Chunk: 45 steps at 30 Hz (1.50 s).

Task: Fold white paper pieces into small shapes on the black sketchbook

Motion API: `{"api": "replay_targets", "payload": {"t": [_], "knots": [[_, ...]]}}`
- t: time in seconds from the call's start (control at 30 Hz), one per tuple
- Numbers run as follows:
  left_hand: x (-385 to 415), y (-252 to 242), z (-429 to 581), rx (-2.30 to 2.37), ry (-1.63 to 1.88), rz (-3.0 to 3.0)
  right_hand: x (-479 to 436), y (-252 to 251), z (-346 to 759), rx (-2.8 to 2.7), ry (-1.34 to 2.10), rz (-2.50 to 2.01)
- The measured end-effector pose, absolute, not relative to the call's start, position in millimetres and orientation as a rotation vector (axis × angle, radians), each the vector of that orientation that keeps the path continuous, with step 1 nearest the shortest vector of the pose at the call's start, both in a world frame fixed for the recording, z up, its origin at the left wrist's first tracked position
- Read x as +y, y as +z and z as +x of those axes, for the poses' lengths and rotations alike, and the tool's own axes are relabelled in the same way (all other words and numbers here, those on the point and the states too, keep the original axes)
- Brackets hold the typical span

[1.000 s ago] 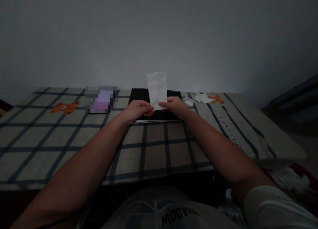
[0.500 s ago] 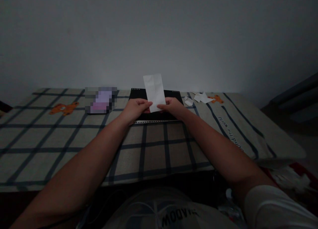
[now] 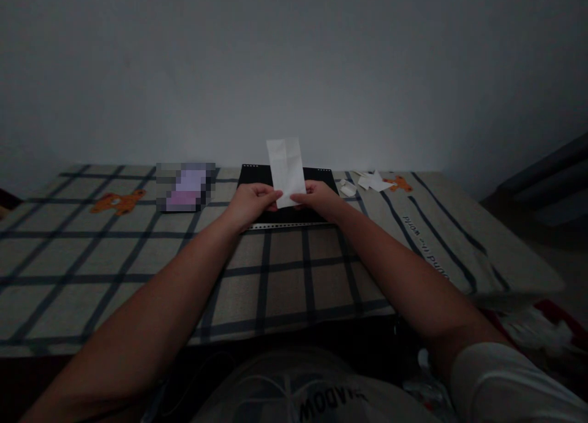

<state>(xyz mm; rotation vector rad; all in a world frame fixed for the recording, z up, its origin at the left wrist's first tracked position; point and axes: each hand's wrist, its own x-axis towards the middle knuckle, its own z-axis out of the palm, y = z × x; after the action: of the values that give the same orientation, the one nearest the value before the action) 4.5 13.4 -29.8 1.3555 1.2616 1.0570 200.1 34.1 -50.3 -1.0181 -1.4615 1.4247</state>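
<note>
A white piece of paper point(image 3: 287, 169), with a lengthwise crease, is held up between my two hands. My left hand point(image 3: 252, 204) pinches its lower left corner between thumb and fingers. At the lower right edge, my right hand point(image 3: 320, 199) is closed on the same paper, thumb in front and fingers behind. Beneath both hands lies a black sheet or pad point(image 3: 316, 215) with rows of small holes along its near and far edges. The hands cover part of it.
A checked cloth point(image 3: 285, 258) covers the table. A phone-like device point(image 3: 186, 189), pixelated, lies on the left. Several white paper pieces point(image 3: 375, 181) and a small folded scrap point(image 3: 348, 188) lie to the right. A pale wall point(image 3: 294, 62) rises behind the table.
The upper part of the paper has tilted very slightly, and its crease shows a little more plainly. Both hands keep their hold in nearly the same place.
</note>
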Motion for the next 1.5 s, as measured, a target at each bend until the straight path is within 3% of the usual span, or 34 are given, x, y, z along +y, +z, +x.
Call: {"api": "replay_targets", "payload": {"t": [0.67,1.17,1.5], "knots": [[13,-30,4,1.175,0.964,1.300,36,-51,206,-1.615,1.146,-1.075],[18,-34,-1,1.173,0.926,1.308,37,-50,208,-1.595,1.169,-1.090],[18,-32,0,1.166,1.181,1.278,37,-50,209,-1.619,1.342,-1.054]]}}
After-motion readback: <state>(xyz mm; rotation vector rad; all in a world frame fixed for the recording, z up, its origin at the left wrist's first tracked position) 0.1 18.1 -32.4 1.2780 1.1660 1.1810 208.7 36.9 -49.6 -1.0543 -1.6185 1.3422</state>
